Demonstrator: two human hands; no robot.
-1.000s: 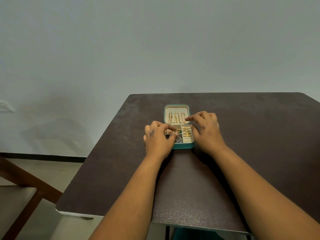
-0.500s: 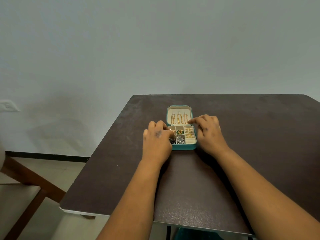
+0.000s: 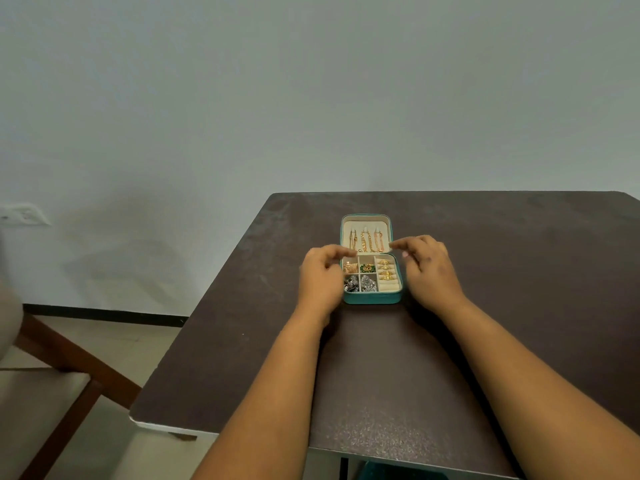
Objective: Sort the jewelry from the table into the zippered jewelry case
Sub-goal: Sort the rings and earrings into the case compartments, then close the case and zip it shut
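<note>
From my feed, both forearms are bare to the frame's edge, no sleeves, watch or rings; the left hand (image 3: 320, 280) and right hand (image 3: 431, 271) are gloveless.

Soft, even light; hands slightly motion-blurred, edges bowed.

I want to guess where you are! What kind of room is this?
Probably a plain room indoors, perhaps at home, though I can't be sure: a bare pale wall, a dark table holding a jewelry case, and a wooden chair beside it.
</note>
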